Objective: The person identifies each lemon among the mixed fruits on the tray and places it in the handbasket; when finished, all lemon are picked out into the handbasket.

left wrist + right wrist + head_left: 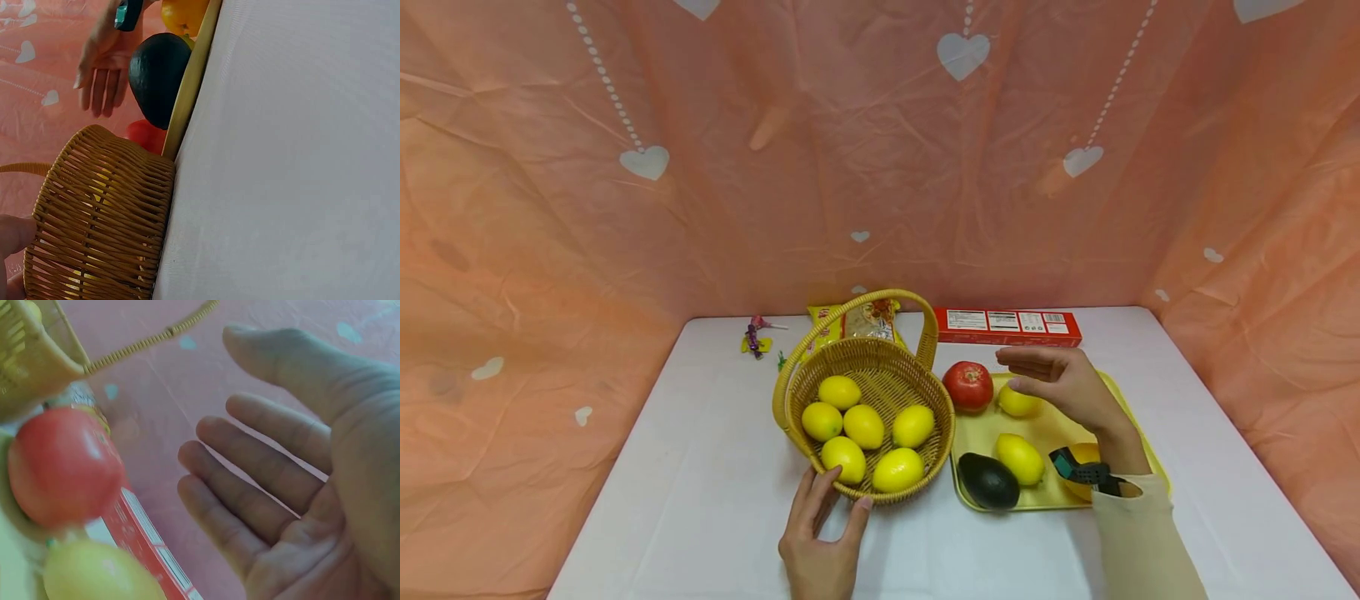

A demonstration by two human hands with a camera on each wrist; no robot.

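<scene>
A wicker basket (880,367) with a tall handle stands at the table's middle, with several lemons (863,427) inside. At its near rim, the left hand (823,533) holds the edge with thumb and fingers; the left wrist view shows only part of that hand (14,236) against the weave. The right hand (1063,385) hovers over a yellow tray (1052,417), fingers extended and palm bare in the right wrist view. Below it lies a lemon (1019,402), beside a red pomegranate-like fruit (967,387). Another lemon (1020,459) and a dark avocado (988,481) are nearer.
An orange-yellow fruit (1081,467) sits on the tray, partly behind the right wrist. Along the back lie a red box (1007,327) and a yellow snack packet (868,322). Wrapped candies (756,340) are at back left. A pink curtain (880,167) surrounds the white table (700,467).
</scene>
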